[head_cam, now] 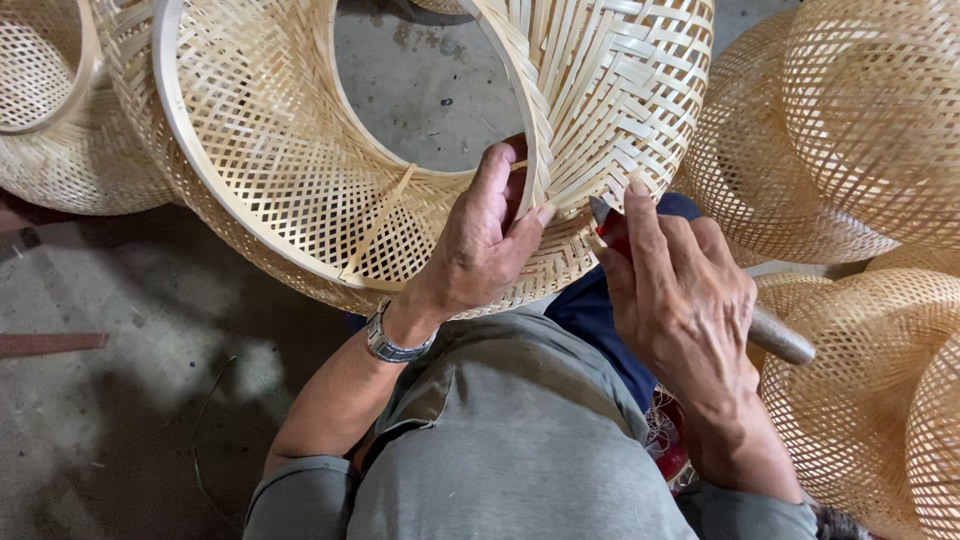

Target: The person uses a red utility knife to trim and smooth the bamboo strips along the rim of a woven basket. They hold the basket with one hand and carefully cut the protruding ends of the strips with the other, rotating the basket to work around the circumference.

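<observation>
Grey shirt nearest; above it the right hand [683, 290] clenches a wooden-handled knife [780, 338], blade at the woven bamboo basket [300, 180], whose inner rim the left hand [485, 240] clasps. Finished baskets [850, 130] lie stacked beyond, right.

The left hand [485, 240] reaches forward with its wrist bent, thumb and fingers pinched shut, while the right hand [685, 290] beside it is curled closed, index finger extended.
</observation>
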